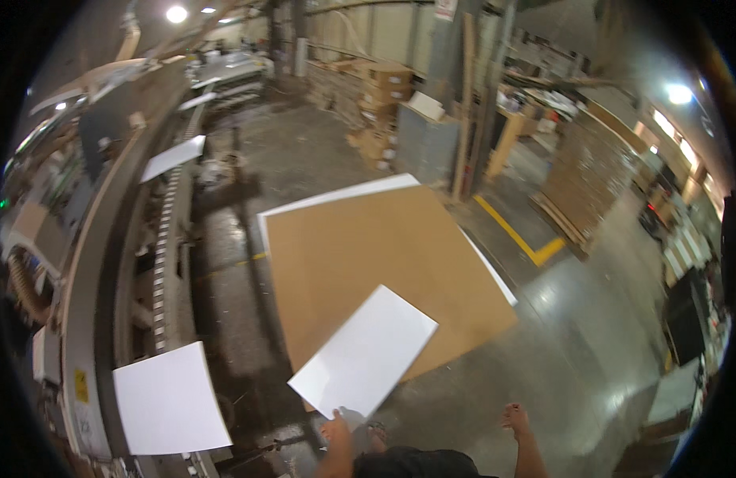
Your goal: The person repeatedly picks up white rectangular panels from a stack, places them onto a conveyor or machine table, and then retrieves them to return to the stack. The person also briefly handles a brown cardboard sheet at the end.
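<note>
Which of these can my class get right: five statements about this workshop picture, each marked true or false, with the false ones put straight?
1. The left hand is at the near end of the white panel that overlaps the brown sheet in the view. True.
2. The right hand is on that panel too. False: the right hand is apart from it, to its right.
3. The brown sheet is round. False: it has straight sides and corners.
4. A second white panel is at the left, beside the long machine. True.
5. The floor line is red. False: the floor line is yellow.
</note>
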Available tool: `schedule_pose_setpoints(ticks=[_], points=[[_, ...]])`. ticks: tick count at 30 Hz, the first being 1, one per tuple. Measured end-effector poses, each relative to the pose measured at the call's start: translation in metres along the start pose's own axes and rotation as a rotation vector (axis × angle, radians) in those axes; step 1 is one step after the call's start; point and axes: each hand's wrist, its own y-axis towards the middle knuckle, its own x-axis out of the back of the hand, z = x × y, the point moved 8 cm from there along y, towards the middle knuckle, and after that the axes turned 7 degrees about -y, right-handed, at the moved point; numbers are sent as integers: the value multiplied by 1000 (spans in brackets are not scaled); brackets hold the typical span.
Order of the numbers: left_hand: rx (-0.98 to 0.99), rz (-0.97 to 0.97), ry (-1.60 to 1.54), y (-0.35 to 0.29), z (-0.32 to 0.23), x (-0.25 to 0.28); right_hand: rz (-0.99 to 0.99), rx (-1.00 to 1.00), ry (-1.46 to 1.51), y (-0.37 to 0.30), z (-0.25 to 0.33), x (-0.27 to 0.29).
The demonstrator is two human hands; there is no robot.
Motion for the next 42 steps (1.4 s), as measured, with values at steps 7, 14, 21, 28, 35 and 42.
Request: schedule_pose_setpoints(ticks=[7, 14, 21, 28, 35, 42], points=[[-108, 72, 154, 36, 18, -57, 204, -483, -426, -123, -236, 43], [-142, 9, 253, 19, 17, -34, 307, -264, -557, -175, -259, -10], [-40, 237, -248, 1, 14, -24, 343, 485, -913, -74, -137, -91], [-176, -139, -370, -73, -72, 51, 1072, -6, 273, -145, 59, -330], [-418, -345, 23, -103, -141, 190, 826, -447, 960, -143, 108, -438], [-596, -545, -52, -76, -10, 406, 1026, -229, 752, -163, 39, -397]])
